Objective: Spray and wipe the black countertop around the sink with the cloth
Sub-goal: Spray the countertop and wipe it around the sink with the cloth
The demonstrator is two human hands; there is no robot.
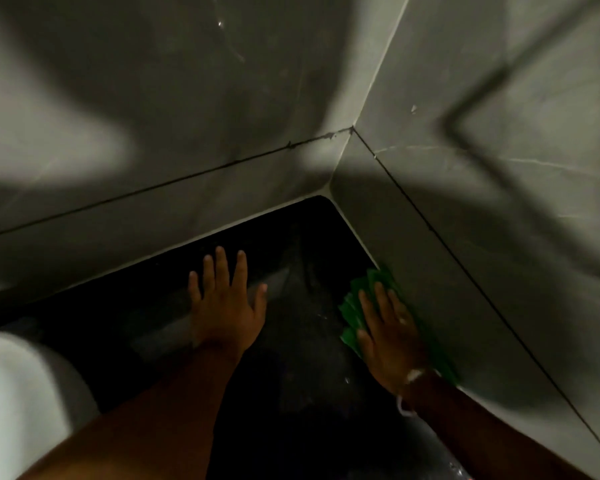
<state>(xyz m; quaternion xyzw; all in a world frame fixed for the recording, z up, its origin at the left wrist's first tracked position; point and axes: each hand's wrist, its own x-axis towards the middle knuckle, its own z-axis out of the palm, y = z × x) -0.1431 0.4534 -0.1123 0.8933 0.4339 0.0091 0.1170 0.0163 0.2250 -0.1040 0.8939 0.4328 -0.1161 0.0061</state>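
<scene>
The black countertop (298, 244) runs into a corner between two grey tiled walls. My left hand (226, 303) lies flat on it with fingers spread and nothing in it. My right hand (390, 334) presses flat on a green cloth (352, 303), which lies on the countertop against the right wall. Part of the cloth is hidden under my palm. No spray bottle is in view.
A white rounded sink edge (21, 386) sits at the lower left. The back wall (153, 133) and the right wall (499, 237) close in the corner. The scene is dim, with shadows across both walls.
</scene>
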